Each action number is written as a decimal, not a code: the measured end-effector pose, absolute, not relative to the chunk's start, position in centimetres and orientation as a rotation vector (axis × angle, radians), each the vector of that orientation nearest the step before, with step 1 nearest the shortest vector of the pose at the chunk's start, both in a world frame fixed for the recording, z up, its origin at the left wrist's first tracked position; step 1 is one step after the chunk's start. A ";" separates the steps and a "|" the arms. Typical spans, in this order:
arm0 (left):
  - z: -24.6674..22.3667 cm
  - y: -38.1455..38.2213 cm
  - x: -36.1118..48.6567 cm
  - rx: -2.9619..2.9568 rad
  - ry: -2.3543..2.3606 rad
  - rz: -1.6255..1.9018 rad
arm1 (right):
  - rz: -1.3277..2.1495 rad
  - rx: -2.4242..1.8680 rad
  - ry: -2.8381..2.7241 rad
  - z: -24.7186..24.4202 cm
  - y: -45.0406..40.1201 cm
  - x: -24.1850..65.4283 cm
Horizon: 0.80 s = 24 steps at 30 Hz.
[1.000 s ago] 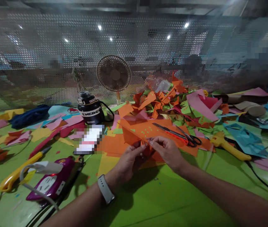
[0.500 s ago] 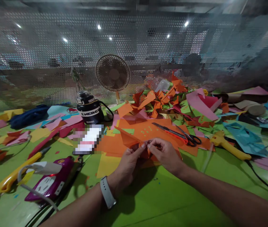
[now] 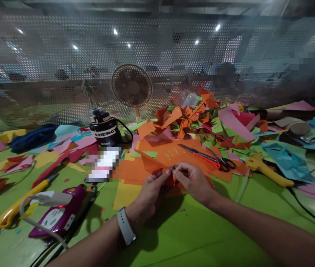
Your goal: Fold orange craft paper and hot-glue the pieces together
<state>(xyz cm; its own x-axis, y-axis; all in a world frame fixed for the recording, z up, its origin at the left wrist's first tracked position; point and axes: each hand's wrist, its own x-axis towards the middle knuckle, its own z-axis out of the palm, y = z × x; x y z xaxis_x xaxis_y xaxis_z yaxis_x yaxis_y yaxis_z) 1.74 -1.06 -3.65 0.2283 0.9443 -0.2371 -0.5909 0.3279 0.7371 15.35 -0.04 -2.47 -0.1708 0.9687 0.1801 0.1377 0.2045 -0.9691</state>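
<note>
Between my two hands is a folded piece of orange paper (image 3: 150, 163), its pointed flap rising to the upper left. My left hand (image 3: 153, 189), with a pale watch strap on the wrist, pinches the paper between thumb and fingers. The fingertips of my right hand (image 3: 192, 181) are closed on the same paper, close to my left thumb. My fingers hide the pinched part. Orange sheets (image 3: 129, 170) lie beneath, over a yellow sheet (image 3: 124, 194). Just beyond my right hand rest scissors (image 3: 224, 161) and a black-and-red cutting tool (image 3: 202, 155).
A heap of orange and green paper pieces (image 3: 183, 118) rises behind. Yellow glue guns lie right (image 3: 271, 172) and left (image 3: 21, 205). A purple power strip (image 3: 60, 211) with cords, a phone (image 3: 104, 165), a black bottle (image 3: 104, 129) and a fan (image 3: 131, 87) stand or lie around.
Both hands keep their pinch on the orange paper, almost unmoved. The whole view has shifted very slightly.
</note>
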 end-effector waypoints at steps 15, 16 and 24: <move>-2.9 -1.1 1.7 0.687 0.792 1.182 | 1.003 -1.160 -1.659 -1.8 0.1 15.8; -2.9 -1.1 1.7 0.686 0.802 1.184 | 0.994 -1.156 -1.672 -1.8 0.2 15.8; -2.7 -0.7 1.2 0.652 0.820 1.285 | 0.948 -1.116 -1.514 -1.6 0.3 16.2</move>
